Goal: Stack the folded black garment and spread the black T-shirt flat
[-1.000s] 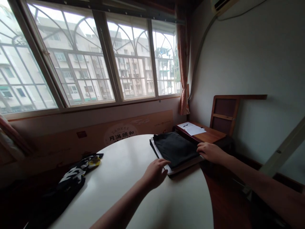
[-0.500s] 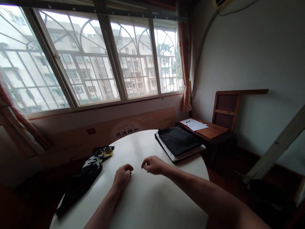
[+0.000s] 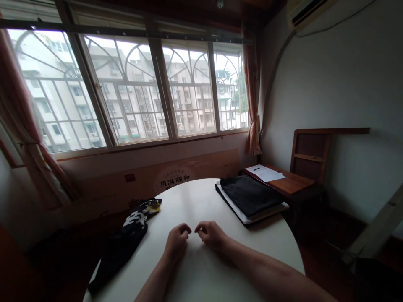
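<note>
My left hand [image 3: 178, 240] rests over the middle of the white round table [image 3: 195, 197], its fingers curled in loosely and nothing showing in them. Just to its right is my right hand [image 3: 212, 235], also curled with bent fingers and no object visible. A small gap separates the fingertips of the two hands. Beyond my right hand lies a stack of folded clothes [image 3: 252, 195], black on top with white layers beneath. At the table's left edge is a crumpled black garment [image 3: 122, 247] with a white and yellow pattern, partly hanging over the side. Neither hand touches the cloth.
A low wooden table [image 3: 296, 183] with white papers [image 3: 266, 173] and a pen stands behind at right. A printed cardboard panel [image 3: 208, 165] leans under the barred window. Pink curtains [image 3: 252, 96] hang beside it, and a pale slanted post [image 3: 374, 230] stands at far right.
My right hand has come closer to my left, narrowing the gap between them. The view has tilted up and turned slightly left. The clothes lie as before.
</note>
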Tool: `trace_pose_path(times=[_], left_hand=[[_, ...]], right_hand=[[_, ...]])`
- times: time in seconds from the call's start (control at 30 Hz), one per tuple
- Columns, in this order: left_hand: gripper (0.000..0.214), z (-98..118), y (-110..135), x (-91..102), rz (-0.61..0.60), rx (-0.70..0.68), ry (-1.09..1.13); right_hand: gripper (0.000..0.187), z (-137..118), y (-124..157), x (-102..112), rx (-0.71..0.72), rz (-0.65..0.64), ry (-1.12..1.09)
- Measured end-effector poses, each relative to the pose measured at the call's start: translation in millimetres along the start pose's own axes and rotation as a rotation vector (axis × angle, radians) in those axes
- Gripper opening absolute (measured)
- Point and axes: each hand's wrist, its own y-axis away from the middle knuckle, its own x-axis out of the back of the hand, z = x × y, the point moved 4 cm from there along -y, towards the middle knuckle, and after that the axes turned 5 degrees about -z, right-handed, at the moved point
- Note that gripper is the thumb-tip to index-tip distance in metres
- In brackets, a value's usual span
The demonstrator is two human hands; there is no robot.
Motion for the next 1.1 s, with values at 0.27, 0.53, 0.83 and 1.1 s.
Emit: trace_pose_path(times=[0.27, 0.53, 0.83, 1.1], left_hand=[[0.025, -2.9, 3.9, 4.9, 0.044, 0.032, -0.001], [0.025, -1.6, 6.7, 7.6, 0.052, 0.034, -0.005], [0.024, 2.8, 8.9, 9.4, 0.065, 0.032, 0.01], [0.024, -0.1, 6.1, 9.8, 0.05, 0.029, 0.008]], right_hand=[[0.029, 18.8, -3.0, 6.6, -0.046, 0.093, -0.153], [0.027, 21.7, -0.2, 11.9, -0.008, 0.059, -0.05], [0.027, 14.5, 3.6, 19.3, 0.027, 0.078, 0.033], [0.027, 15.7, 2.2, 16.5, -0.005, 0.067, 0.032]])
